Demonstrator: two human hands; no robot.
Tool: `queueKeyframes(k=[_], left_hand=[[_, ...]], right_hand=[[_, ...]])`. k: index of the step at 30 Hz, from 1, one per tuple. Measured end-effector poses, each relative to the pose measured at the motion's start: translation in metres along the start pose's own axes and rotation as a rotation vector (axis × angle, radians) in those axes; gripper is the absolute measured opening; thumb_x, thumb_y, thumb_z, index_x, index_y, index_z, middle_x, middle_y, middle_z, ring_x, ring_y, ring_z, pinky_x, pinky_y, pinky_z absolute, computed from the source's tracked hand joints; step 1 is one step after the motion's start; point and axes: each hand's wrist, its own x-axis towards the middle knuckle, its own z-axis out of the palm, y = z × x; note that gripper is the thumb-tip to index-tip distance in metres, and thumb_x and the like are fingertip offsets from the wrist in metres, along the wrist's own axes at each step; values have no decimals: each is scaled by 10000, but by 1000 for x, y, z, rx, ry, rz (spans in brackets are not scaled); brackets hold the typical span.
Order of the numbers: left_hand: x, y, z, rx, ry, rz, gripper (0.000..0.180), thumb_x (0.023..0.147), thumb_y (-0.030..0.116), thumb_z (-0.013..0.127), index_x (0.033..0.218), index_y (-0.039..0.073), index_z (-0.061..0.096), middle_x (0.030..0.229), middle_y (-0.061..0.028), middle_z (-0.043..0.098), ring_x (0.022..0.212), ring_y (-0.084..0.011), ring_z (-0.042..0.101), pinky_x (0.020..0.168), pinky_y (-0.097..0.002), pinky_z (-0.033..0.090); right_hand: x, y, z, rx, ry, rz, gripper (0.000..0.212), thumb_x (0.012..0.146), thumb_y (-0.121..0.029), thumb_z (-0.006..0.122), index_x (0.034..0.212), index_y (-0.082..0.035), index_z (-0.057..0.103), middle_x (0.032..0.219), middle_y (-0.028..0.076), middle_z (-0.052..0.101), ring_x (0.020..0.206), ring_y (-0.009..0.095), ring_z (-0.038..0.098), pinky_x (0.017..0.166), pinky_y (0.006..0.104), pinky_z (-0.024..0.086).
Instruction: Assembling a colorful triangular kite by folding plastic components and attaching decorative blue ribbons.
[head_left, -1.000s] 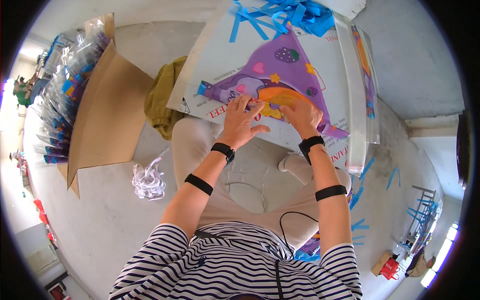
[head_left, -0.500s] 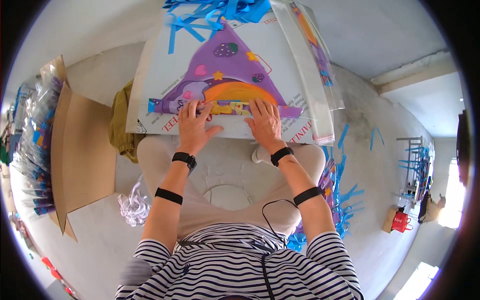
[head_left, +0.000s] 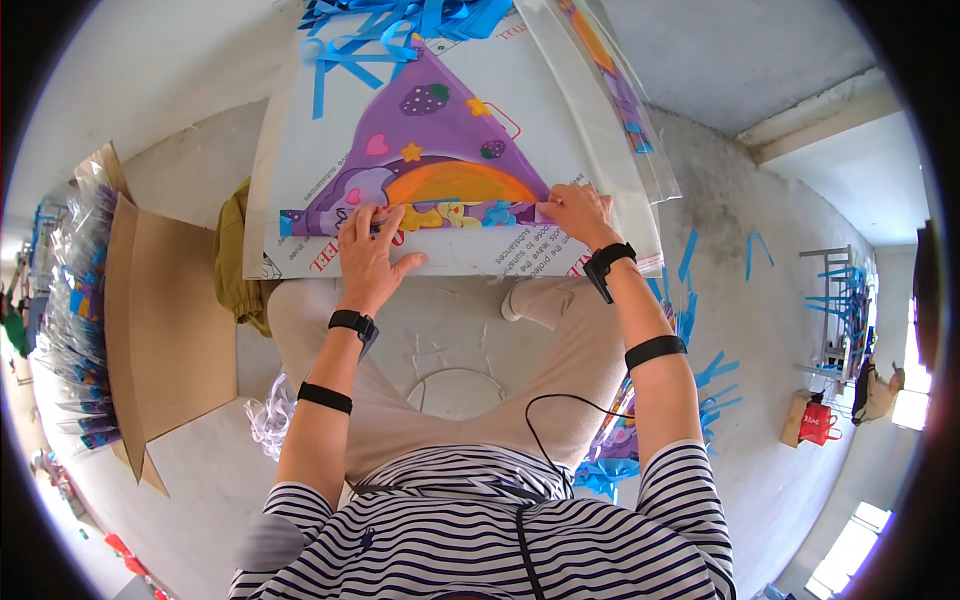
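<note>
A purple triangular kite [head_left: 440,125], printed with an orange arc, strawberries, stars and hearts, lies flat on a white board with its tip pointing away from me. Along its near edge runs a narrow folded strip [head_left: 470,214] with a colourful print. My left hand [head_left: 368,255] rests on the left part of this strip, fingertips pressing down and thumb spread out to the side. At the strip's right end, my right hand [head_left: 585,213] has its fingers bent and closed on the edge; the exact pinch is partly hidden.
Blue ribbons [head_left: 410,18] heap at the board's [head_left: 290,170] far end. A clear plastic sleeve [head_left: 600,130] lies along its right side. An open cardboard box [head_left: 175,320] with bagged items [head_left: 80,310] stands at left, near an olive cloth [head_left: 235,260]. More ribbons [head_left: 710,380] lie at right.
My right hand has moved right along the strip to its end and changed from flat fingers to a closed grip. My left hand stays on the strip.
</note>
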Motion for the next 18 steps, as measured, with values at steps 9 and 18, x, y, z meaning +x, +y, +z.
queueKeyframes(k=[9, 18], left_hand=[[3, -5, -3, -1, 15, 6, 809, 716, 505, 857, 1407, 169, 606, 1323, -86, 525, 1284, -337, 467, 1091, -506, 367], [5, -5, -2, -35, 9, -44, 673, 753, 392, 856, 1346, 140, 663, 1288, -85, 554, 1249, -337, 501, 1067, -502, 390]], right_hand=[[-11, 2, 10, 140, 121, 303, 273, 804, -415, 811, 947, -185, 775, 992, 34, 766, 1012, 260, 703, 914, 518, 423], [-12, 1, 1, 148, 48, 418, 218, 793, -332, 816, 955, -196, 763, 1058, 49, 752, 1099, 274, 686, 968, 501, 424]])
